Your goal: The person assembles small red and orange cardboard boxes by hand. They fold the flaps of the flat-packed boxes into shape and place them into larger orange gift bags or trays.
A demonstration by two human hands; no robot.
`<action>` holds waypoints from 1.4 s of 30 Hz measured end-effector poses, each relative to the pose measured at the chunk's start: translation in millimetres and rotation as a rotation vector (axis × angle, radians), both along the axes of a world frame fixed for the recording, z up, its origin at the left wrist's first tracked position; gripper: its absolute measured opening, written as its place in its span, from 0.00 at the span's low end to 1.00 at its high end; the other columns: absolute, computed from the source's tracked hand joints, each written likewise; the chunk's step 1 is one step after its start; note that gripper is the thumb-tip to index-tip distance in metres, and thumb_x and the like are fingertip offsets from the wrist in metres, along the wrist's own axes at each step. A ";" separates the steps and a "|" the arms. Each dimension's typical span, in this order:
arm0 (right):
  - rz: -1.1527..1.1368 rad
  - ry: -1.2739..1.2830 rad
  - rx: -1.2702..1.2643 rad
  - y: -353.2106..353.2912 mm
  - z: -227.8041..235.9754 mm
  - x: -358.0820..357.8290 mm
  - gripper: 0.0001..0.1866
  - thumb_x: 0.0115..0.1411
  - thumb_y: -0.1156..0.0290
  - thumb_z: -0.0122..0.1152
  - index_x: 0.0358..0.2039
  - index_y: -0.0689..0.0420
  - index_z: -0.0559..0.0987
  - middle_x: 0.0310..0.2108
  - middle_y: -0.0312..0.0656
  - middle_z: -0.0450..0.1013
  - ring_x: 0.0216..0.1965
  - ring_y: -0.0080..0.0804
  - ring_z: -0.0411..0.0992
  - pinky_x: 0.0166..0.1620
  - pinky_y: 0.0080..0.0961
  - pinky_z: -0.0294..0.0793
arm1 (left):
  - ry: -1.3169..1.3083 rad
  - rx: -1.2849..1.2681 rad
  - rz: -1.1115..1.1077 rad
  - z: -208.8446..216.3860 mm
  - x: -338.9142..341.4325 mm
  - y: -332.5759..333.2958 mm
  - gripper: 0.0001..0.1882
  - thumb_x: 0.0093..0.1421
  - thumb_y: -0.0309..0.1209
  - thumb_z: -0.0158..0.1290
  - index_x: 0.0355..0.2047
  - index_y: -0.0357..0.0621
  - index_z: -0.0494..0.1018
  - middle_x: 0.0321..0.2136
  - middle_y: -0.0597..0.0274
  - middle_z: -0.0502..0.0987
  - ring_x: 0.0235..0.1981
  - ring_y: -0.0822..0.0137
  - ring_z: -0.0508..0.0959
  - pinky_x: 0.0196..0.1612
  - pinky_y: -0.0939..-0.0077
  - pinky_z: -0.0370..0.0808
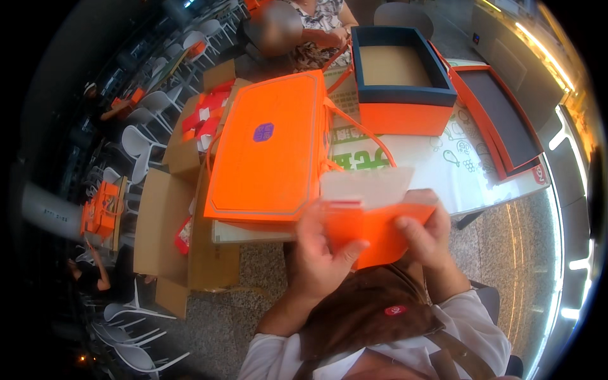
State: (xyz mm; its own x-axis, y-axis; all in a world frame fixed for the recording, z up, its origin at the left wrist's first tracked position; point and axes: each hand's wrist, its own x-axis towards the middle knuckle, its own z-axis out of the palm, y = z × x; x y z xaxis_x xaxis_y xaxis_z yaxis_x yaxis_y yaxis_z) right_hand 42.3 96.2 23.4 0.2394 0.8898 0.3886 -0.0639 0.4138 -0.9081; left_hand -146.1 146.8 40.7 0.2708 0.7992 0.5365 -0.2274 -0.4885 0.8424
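Note:
Above my lap, my left hand (316, 248) and my right hand (432, 232) grip a small orange folded paper piece (380, 234) from its two sides, thumbs on the near face. A whitish flap (367, 185) stands up from its far edge. Whether it is a carton or an envelope I cannot tell. Just beyond my left hand lies a large orange gift bag (269, 152) with ribbon handles and a purple emblem. Farther off, an orange box (402, 118) with a dark blue inner rim stands open. To its right lies an orange lid (500, 117), its grey inside facing up.
The bag and boxes rest on a white printed table (437, 190). An open cardboard carton (166, 231) with red packets (209, 114) stands to the left. A person in patterned clothes (326, 22) is across the table. White chairs (140, 145) fill the left side.

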 end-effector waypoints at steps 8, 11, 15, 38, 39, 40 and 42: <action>0.103 0.359 -0.067 5.8 6.9 -4.0 0.19 0.63 0.74 0.64 0.53 0.64 0.72 0.47 0.41 0.75 0.46 0.26 0.73 0.50 0.26 0.74 | 0.532 -0.206 0.156 -25.2 -16.9 -6.6 0.19 0.59 0.40 0.64 0.45 0.43 0.77 0.35 0.50 0.82 0.36 0.51 0.83 0.38 0.65 0.78; 0.105 0.190 -0.111 5.5 -6.7 -9.7 0.19 0.64 0.74 0.62 0.54 0.65 0.73 0.47 0.40 0.76 0.46 0.26 0.74 0.50 0.26 0.75 | 0.492 -0.205 0.180 -15.5 -16.3 -2.6 0.18 0.60 0.38 0.62 0.47 0.42 0.76 0.35 0.50 0.81 0.35 0.50 0.82 0.38 0.64 0.78; 0.075 0.057 -0.156 10.3 -7.2 -8.4 0.13 0.67 0.72 0.59 0.47 0.67 0.77 0.41 0.39 0.79 0.42 0.24 0.75 0.46 0.23 0.75 | 0.533 -0.126 0.192 -21.3 -22.9 -3.2 0.14 0.63 0.31 0.59 0.46 0.36 0.75 0.33 0.59 0.81 0.33 0.67 0.79 0.37 0.72 0.77; -0.179 -0.137 0.141 18.6 -17.0 14.9 0.34 0.69 0.64 0.57 0.68 0.63 0.55 0.66 0.47 0.59 0.65 0.36 0.59 0.66 0.35 0.58 | 0.180 0.050 -0.016 -18.1 27.6 25.6 0.40 0.60 0.23 0.61 0.67 0.31 0.51 0.58 0.44 0.67 0.57 0.55 0.73 0.58 0.62 0.72; -0.198 -0.156 0.168 19.6 -18.3 16.1 0.34 0.69 0.65 0.56 0.68 0.63 0.55 0.66 0.47 0.59 0.65 0.37 0.59 0.66 0.35 0.58 | 0.151 0.082 0.013 -16.3 31.9 27.7 0.40 0.60 0.23 0.61 0.67 0.32 0.52 0.58 0.45 0.67 0.57 0.55 0.73 0.59 0.61 0.72; -0.202 -0.159 0.168 19.7 -18.1 16.2 0.33 0.69 0.65 0.56 0.68 0.63 0.55 0.66 0.47 0.59 0.65 0.37 0.59 0.66 0.35 0.58 | 0.145 0.083 0.009 -14.1 34.6 30.6 0.39 0.59 0.22 0.62 0.67 0.33 0.53 0.57 0.46 0.68 0.56 0.57 0.73 0.59 0.62 0.72; -0.211 -0.164 0.169 19.5 -16.9 16.5 0.33 0.69 0.65 0.55 0.68 0.63 0.56 0.67 0.47 0.59 0.66 0.37 0.59 0.66 0.35 0.58 | 0.160 0.180 0.015 -20.5 35.7 35.7 0.40 0.59 0.23 0.62 0.66 0.35 0.53 0.57 0.47 0.68 0.56 0.57 0.73 0.59 0.62 0.72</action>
State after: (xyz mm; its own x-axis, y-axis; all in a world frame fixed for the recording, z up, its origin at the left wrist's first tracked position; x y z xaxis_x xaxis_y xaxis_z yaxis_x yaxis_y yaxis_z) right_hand 58.8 115.8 6.4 0.3338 0.7465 0.5756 0.1807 0.5486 -0.8163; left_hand -110.4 182.5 20.2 0.3524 0.6991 0.6222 -0.0895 -0.6366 0.7660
